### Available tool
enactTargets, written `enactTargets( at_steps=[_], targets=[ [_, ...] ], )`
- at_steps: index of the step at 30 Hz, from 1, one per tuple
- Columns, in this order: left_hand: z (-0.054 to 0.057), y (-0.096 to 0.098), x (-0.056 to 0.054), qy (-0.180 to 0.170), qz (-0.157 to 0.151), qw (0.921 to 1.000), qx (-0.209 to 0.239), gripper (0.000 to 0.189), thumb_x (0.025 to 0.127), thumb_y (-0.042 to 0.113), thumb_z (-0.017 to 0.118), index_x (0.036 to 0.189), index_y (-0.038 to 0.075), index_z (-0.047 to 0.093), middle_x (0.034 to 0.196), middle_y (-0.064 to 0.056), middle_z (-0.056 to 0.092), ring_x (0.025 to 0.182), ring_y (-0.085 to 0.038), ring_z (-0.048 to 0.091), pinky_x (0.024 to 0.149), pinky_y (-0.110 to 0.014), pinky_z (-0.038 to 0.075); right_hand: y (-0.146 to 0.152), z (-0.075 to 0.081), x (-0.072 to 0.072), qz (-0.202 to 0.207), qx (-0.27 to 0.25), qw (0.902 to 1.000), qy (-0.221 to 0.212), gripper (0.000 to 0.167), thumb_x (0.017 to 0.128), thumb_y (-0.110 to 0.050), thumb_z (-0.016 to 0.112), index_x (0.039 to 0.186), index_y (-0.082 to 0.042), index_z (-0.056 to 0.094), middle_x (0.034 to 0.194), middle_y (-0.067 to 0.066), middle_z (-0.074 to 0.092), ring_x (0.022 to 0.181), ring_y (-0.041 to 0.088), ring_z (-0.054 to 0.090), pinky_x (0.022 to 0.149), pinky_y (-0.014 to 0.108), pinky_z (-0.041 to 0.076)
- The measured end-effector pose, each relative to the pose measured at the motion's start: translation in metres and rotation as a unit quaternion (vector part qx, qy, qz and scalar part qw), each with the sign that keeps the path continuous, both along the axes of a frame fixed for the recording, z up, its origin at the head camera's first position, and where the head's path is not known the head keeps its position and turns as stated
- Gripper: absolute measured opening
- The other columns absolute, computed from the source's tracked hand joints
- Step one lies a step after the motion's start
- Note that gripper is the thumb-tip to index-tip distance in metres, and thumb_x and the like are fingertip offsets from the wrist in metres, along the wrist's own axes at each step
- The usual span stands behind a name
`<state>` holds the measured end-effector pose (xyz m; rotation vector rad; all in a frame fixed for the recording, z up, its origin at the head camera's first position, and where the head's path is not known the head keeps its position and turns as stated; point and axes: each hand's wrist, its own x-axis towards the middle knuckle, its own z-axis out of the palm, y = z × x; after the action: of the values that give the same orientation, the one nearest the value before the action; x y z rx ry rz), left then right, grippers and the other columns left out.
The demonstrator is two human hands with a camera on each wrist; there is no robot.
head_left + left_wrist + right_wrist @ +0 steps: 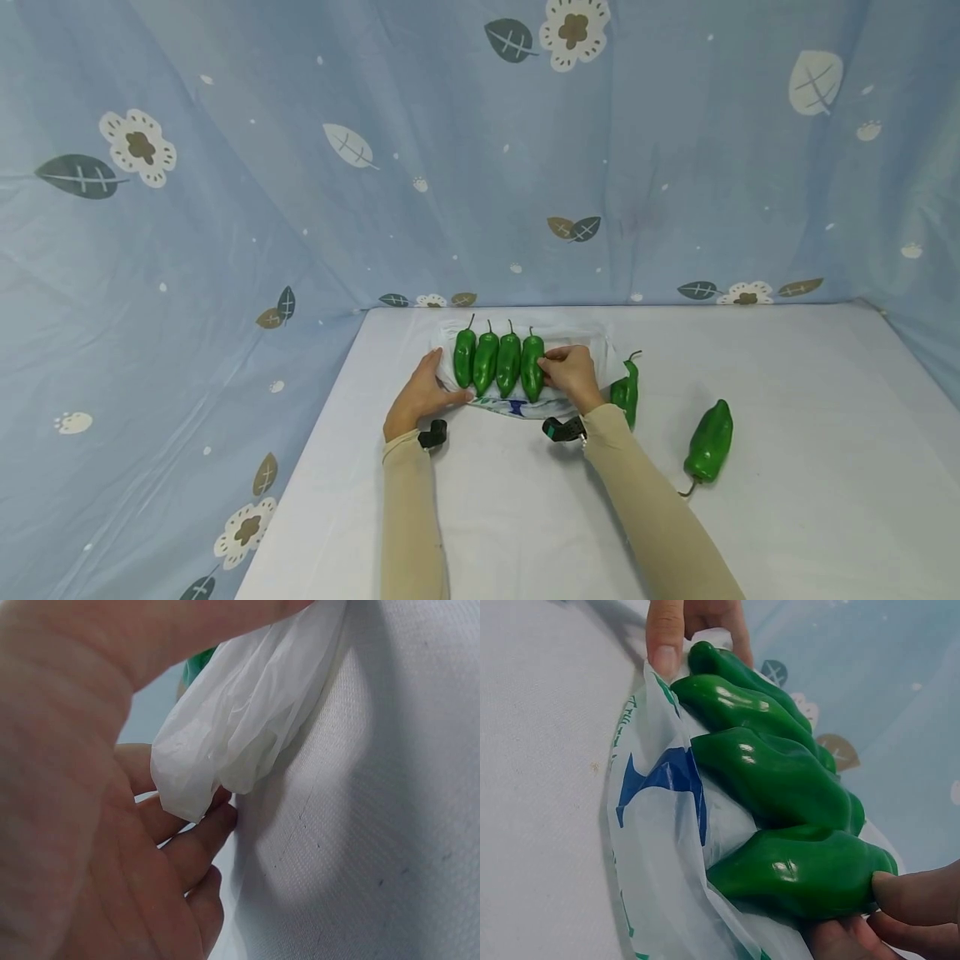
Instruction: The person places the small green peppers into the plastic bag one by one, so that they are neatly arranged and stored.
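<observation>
Several green peppers (508,364) lie side by side on a white plastic bag (656,877) with blue and green print, stems pointing away from me. My right hand (572,372) pinches the rightmost pepper (799,871) of the row, thumb on its side and fingers beneath. At the bag's left end, my left hand (423,397) holds the plastic, its thumb at the near edge and its fingers round the far side. In the left wrist view, the gathered white plastic (217,727) hangs between that thumb and the curled fingers.
Beside the right forearm lies another green pepper (626,396), partly covered by the sleeve. Farther right, a separate pepper (708,442) rests on the white table (810,467) with its stem toward me. A blue patterned curtain (450,150) stands behind the table.
</observation>
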<state>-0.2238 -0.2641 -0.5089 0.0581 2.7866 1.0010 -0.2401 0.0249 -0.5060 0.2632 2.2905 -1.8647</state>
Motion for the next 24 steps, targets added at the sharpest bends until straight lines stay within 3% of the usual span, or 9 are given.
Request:
enactTargets(
  at_steps=[14, 20, 24],
  targets=[
    [0.001, 0.000, 0.001, -0.001, -0.002, 1.0000, -0.003, 0.119, 0.080, 0.047, 0.086, 0.166, 0.004, 0.016, 0.173, -0.020, 0.019, 0.160, -0.040, 0.020, 0.130, -0.055, 0.024, 0.001, 0.003, 0.003, -0.001, 0.009, 0.9999, 0.011, 0.035, 0.100, -0.012, 0.067, 0.128, 0.008, 0.066, 0.127, 0.028, 0.067, 0.108, 0.038, 0.074, 0.086, 0.038, 0.065],
    [0.001, 0.000, 0.000, -0.003, -0.003, 1.0000, -0.008, 0.120, 0.080, 0.047, 0.086, 0.166, 0.005, 0.014, 0.173, -0.019, 0.019, 0.161, -0.039, 0.019, 0.131, -0.054, 0.024, 0.002, 0.004, 0.004, -0.001, 0.047, 0.9981, 0.039, 0.039, 0.099, -0.016, 0.068, 0.130, 0.007, 0.066, 0.127, 0.027, 0.067, 0.113, 0.037, 0.068, 0.091, 0.042, 0.060],
    [0.001, 0.000, 0.000, -0.005, -0.003, 0.9999, -0.012, 0.120, 0.080, 0.048, 0.085, 0.167, 0.005, 0.014, 0.173, -0.018, 0.018, 0.161, -0.039, 0.019, 0.131, -0.054, 0.024, 0.003, 0.011, 0.004, 0.007, 0.046, 0.9977, 0.050, 0.045, 0.100, -0.019, 0.067, 0.137, 0.006, 0.062, 0.136, 0.026, 0.063, 0.125, 0.039, 0.063, 0.099, 0.047, 0.058]
  ],
)
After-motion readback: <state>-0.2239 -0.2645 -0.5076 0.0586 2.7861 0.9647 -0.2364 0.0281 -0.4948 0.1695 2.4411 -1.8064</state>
